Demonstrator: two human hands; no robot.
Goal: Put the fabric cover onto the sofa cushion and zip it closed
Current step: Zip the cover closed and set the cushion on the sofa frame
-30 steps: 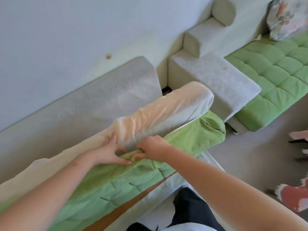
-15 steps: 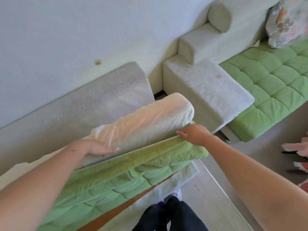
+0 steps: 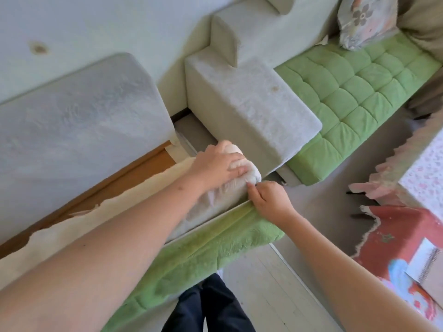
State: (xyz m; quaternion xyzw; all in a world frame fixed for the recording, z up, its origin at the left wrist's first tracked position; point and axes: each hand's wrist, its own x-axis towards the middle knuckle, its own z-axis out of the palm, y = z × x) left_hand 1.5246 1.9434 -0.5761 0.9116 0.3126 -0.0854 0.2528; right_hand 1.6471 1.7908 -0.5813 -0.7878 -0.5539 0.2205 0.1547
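The white sofa cushion (image 3: pixel 215 200) lies across the sofa frame, its far corner sticking out of the green fabric cover (image 3: pixel 215 245). My left hand (image 3: pixel 215 167) presses down on that bulging white corner, fingers curled over it. My right hand (image 3: pixel 271 200) pinches the cover's open edge just below the corner, at the end of the opening. The cover's light-edged opening runs back along the cushion under my left forearm. The zip's slider is hidden.
A grey backrest (image 3: pixel 79 121) leans on the wall at left, above the bare wooden sofa base (image 3: pixel 124 180). A grey armrest block (image 3: pixel 251 111) and a green quilted seat (image 3: pixel 359 92) stand right. A flowered pillow (image 3: pixel 364 20) and a patterned rug (image 3: pixel 395 236) lie farther right.
The cushion's end has dropped lower. My left hand slid from the cushion's side to its far corner. My right hand stayed at the cover's end edge, now pinching it.
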